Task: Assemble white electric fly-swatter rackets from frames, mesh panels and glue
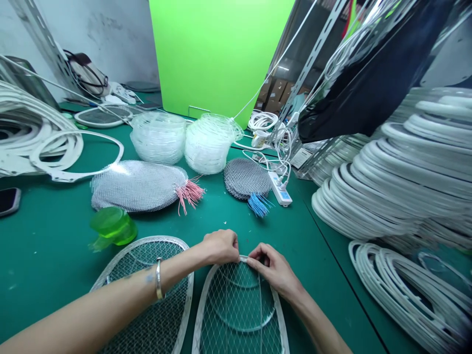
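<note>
At the far tip of a white oval racket frame point(201, 314) with wire mesh, both hands meet. My left hand point(223, 246) is closed, its fingertips pressed on the rim just left of the tip. Right of it, my right hand point(273, 268) pinches the same rim between thumb and fingers. Clear curved and straight strips show through the mesh. A second meshed racket frame point(186, 309) lies to the left, partly covered by my left forearm. Behind it sits a roll of green tape point(116, 226).
Stacked mesh sheets with pink wires point(190, 194) and darker ones with blue wires point(259, 204) lie beyond. Behind are clear plastic ring stacks point(158, 137) and a power strip point(279, 189). White frames pile up right point(387, 177) and left point(70, 152). A phone point(9, 201) lies left.
</note>
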### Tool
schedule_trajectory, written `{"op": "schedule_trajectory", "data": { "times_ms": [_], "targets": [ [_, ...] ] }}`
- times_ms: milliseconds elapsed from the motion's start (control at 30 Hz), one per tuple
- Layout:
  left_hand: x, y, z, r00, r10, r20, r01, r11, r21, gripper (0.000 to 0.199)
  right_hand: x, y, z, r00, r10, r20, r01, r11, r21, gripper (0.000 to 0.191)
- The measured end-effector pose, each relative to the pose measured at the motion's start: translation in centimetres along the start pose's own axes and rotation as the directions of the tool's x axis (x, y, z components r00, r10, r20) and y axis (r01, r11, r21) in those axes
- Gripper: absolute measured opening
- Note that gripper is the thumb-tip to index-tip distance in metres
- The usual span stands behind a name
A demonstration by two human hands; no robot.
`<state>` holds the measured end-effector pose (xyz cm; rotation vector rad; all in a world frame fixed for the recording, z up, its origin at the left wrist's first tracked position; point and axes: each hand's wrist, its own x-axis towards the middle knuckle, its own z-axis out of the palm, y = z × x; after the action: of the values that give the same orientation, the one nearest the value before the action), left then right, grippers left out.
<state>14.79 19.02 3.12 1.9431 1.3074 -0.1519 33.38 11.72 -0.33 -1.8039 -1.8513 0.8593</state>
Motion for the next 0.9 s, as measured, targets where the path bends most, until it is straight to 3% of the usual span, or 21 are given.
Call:
{"op": "schedule_trajectory", "data": {
  "times_ms": [100,300,467,633,900],
  "targets": [
    [-1.0,-0.9,0.6,0.990,0.085,-0.114,-0.085,0.996,0.004,0.018,-1.0,-0.1,0.2,0.999,-0.032,-0.041,0.033,0.999,0.012,0.018],
    [-2.3,-1.6,2.5,0.931,0.242,-0.272,-0.214,0.968,0.131,0.011,-2.0,-0.3,1.4,0.983,-0.075,-0.166,0.079,0.997,0.019,0.014],
    [-2.3,-1.8,4.3,0.883,0.366,-0.295,-0.294,0.919,0.261,0.016,-1.9,-0.4,1.6,0.977,-0.124,-0.172,0.124,0.992,-0.009,0.010],
    [-1.8,-2.1,5.8,0.858,0.399,-0.325,-0.297,0.900,0.320,0.018,-1.8,-0.4,1.7,0.983,-0.087,-0.163,0.083,0.996,-0.030,0.013],
    [-2.0,-3.0,6.9,0.827,0.452,-0.333,-0.334,0.873,0.356,0.026,-1.8,0.1,3.1,0.964,-0.065,-0.258,0.051,0.997,-0.057,0.015]
  ]
}}
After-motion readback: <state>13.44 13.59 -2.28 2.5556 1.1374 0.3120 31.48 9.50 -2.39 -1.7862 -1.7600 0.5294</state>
